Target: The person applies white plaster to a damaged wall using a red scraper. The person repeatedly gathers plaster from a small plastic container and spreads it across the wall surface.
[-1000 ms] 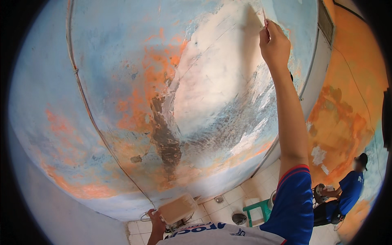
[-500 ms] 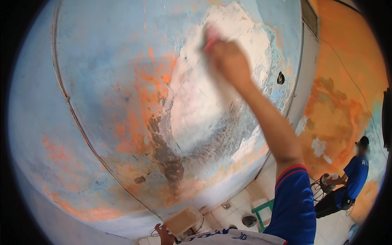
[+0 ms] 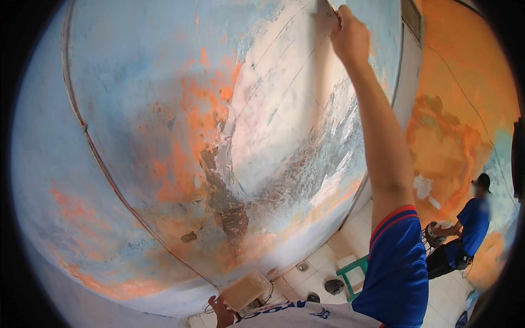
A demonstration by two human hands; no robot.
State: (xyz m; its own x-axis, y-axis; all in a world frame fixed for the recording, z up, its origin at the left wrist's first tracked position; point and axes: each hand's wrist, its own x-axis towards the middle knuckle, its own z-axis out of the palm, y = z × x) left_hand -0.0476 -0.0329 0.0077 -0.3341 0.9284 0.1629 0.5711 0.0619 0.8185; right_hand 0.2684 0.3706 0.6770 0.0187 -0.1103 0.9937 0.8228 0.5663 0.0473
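Observation:
My right hand (image 3: 351,37) is raised at the top of the view, its fingers closed around a putty knife (image 3: 330,6). Most of this tool is hidden by the fist or cut off by the upper edge. It is against the white, filled patch (image 3: 284,93) on the blue wall. Low in the view, my left hand (image 3: 221,312) has bent fingers at the left edge of a shallow rectangular tray (image 3: 246,290) of beige paste, and seems to hold it. My body hides part of that hand.
Peeling orange and grey areas (image 3: 227,213) surround the patch. A cable (image 3: 104,164) runs down the wall. On the tiled floor stand a green stool (image 3: 350,270) and a dark round container (image 3: 334,286). A co-worker (image 3: 473,224) in blue stands right, by the orange wall.
My right hand has swept up and to the right across the white patch with the putty knife. My left hand and the tray stay nearly in place. The view has shifted slightly.

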